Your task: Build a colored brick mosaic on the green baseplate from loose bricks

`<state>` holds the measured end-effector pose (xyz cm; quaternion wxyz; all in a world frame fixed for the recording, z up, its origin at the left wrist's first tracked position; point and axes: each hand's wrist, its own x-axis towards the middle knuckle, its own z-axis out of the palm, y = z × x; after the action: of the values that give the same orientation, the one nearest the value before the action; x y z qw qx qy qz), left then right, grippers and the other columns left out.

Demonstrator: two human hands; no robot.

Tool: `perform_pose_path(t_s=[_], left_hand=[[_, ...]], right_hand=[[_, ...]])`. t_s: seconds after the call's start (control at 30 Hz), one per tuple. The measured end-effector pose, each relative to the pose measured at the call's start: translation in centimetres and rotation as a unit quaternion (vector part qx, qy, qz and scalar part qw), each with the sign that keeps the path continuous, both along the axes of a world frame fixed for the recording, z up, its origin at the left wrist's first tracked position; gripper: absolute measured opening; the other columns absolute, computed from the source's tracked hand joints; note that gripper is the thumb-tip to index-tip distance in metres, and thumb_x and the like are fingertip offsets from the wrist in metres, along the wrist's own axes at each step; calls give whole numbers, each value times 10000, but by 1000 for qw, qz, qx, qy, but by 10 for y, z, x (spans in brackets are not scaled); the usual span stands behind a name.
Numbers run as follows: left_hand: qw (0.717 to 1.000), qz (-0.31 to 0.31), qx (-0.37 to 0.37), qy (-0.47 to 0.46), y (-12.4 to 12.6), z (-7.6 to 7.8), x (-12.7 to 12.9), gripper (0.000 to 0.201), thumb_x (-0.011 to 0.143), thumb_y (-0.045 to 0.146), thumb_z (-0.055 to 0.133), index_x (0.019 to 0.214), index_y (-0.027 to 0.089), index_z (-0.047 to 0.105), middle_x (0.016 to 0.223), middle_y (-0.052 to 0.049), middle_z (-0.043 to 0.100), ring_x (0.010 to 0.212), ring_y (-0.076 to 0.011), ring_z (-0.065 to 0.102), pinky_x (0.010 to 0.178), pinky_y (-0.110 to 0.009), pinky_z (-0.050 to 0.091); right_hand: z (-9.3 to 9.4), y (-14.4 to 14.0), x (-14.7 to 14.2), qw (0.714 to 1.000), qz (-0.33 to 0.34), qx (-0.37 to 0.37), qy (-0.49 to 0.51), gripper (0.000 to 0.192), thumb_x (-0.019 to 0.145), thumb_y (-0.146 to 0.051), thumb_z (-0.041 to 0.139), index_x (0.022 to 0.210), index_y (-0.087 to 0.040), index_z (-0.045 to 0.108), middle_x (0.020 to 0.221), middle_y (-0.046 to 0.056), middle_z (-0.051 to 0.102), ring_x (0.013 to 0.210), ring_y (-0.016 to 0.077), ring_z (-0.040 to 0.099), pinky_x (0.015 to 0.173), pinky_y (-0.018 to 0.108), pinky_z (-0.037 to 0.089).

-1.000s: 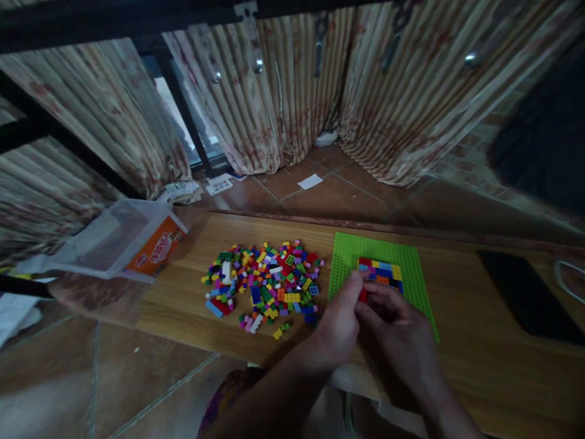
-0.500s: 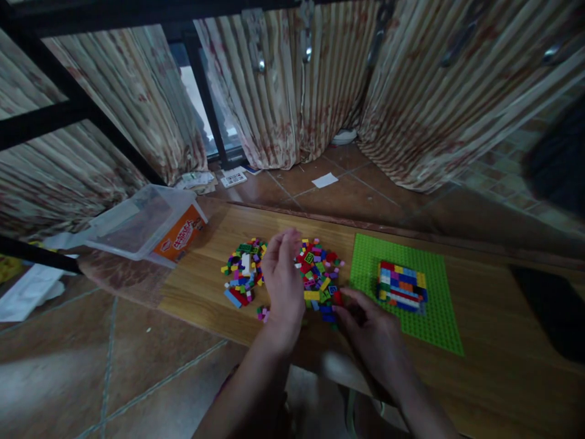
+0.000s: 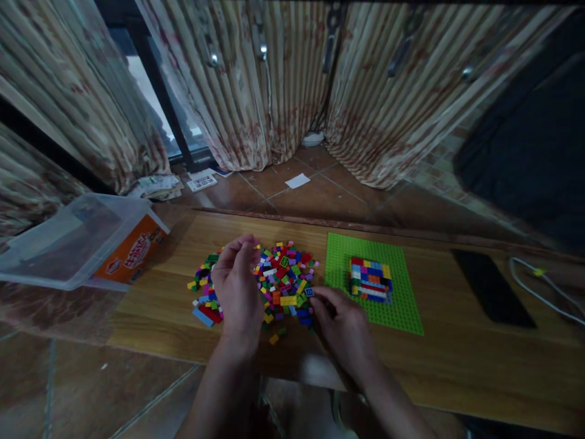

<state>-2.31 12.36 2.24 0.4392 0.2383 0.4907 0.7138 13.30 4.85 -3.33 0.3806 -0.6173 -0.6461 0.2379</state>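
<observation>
Dim tiled room, striped curtains (image 3: 283, 91) across the far side, dark window gap (image 3: 155, 103) far left. Low wooden surface (image 3: 457, 360) running left to right, paper scraps (image 3: 297, 180) on the floor tiles beyond it.

Loose pile of small coloured bricks (image 3: 283, 283) at centre of surface, spread left to right. Green baseplate (image 3: 402, 305) just right of pile, flat, near corner angled toward the viewer. Small multicoloured brick block (image 3: 370, 279) built on baseplate, roughly centred, several rows high, red, blue, yellow, white showing.

Left hand (image 3: 235, 292) raised over left half of pile, palm turned inward, fingers (image 3: 242, 247) curled loosely with tips drawn close together; anything pinched between them too small and dim to tell. Left part of pile partly hidden behind it.

Right hand (image 3: 345, 326) low at near right edge of pile, back of hand up, fingers (image 3: 320, 299) bent down onto bricks near a blue piece, tips touching pile edge; closed on a brick or not, cannot tell. Hand sits between pile and baseplate's near left corner, not on the block.

Clear plastic tub (image 3: 68, 244) with orange label tipped on its side at far left, just off the left end of the surface. Black flat phone-like slab (image 3: 491, 283) lying right of baseplate, well apart. White cable (image 3: 539, 289) looping at far right edge. Single yellow brick (image 3: 273, 339) stray on near side of pile.
</observation>
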Motion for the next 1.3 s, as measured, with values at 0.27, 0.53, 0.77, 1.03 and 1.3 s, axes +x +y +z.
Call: perform_pose_path(t_s=[0.27,0.53,0.77,1.03,1.3], left_hand=[[999,-30,1,14,-2,2,0,86,708,190,677,784,151,673,802,-1,667,704,-81,583,673,-190,445],[999,-31,-5,-11,-1,6,0,79,681,160,685,758,139,682,769,-4,657,669,-74,559,638,-177,428],[999,-26,-2,-20,-1,5,-5,94,675,170,700,762,136,686,772,-4,656,660,-67,557,635,-168,428],[999,-20,12,-34,-1,4,-11,75,696,189,702,754,147,680,779,-2,656,681,-72,566,667,-180,439],[999,-20,8,-37,-2,5,-16,60,704,185,683,753,151,675,797,-2,652,694,-74,567,681,-186,434]], right_hand=[[0,0,-27,996,83,22,-40,304,898,-213,577,1200,-221,609,1158,82,609,995,198,635,851,315,537],[-3,7,-32,988,99,14,-116,218,904,-134,540,1067,-212,661,994,66,650,898,204,634,774,312,531],[-4,4,-20,994,44,48,-88,190,904,-120,537,1023,-216,650,981,48,659,888,184,642,792,295,506],[-7,5,-22,989,5,99,-110,212,922,-189,537,1106,-220,638,1097,65,629,969,184,637,830,302,532],[-7,6,-45,964,71,94,-239,321,892,-242,579,1202,-191,644,1373,143,470,1187,320,483,980,486,487]])
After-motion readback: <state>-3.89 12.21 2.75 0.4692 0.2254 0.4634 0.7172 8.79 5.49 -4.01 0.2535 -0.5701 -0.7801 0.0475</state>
